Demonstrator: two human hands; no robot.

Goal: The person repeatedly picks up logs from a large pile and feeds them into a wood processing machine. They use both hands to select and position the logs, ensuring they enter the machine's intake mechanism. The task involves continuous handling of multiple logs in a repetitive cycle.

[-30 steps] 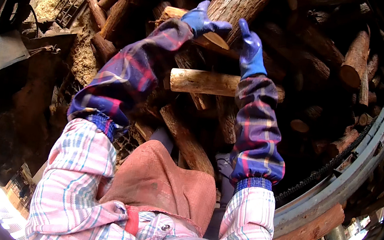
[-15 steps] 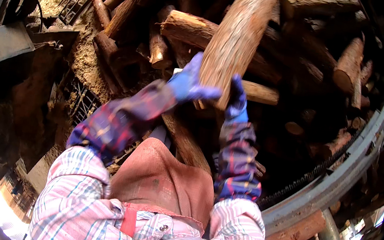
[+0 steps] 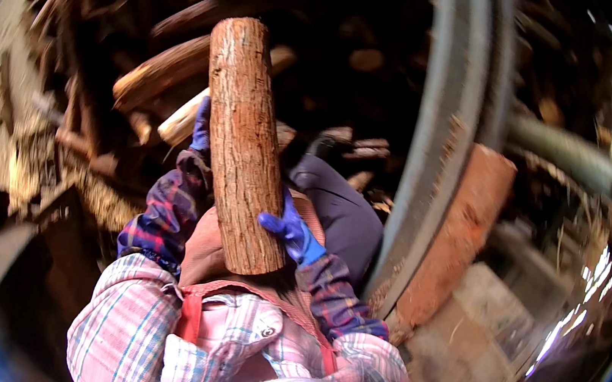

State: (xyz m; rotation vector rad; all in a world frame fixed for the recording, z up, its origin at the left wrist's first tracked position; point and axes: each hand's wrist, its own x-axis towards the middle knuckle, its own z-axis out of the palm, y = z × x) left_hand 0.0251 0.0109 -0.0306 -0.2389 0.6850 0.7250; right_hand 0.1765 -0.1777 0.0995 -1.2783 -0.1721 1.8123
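Gripping on both sides, folks: left hand (image 3: 201, 126) on the log's (image 3: 245, 145) left flank, blue glove fingers up, palm hidden behind the wood; right hand (image 3: 290, 229) nearer, on the right flank, thumb on the bark, other fingers mostly out of view. Both closed on the log, AFAICT. Staggered hold, one farther, one nearer, prob. b/c a long, round, heavy-looking piece would tip or roll otherwise. Log's at centre, held lengthwise near-to-far w/ a slight lean left at the far end; near end's over the reddish apron (image 3: 205, 249), close to the body, prob. to ease the arms' load.

Outward now: dark-trousered leg (image 3: 345, 215) just right of the right hand, so tight there. Past it, grey metal rail (image 3: 438, 142) runs near to far, a hard edge; rust-red beam (image 3: 462, 229) lies along its right side. More room btwn the log's far half and the rail, tho it's too dark to judge depth. Far left's cramped: pale-ended log (image 3: 183, 119) and brown log (image 3: 158, 74) poke out right by the held piece's left edge, at least from this view.
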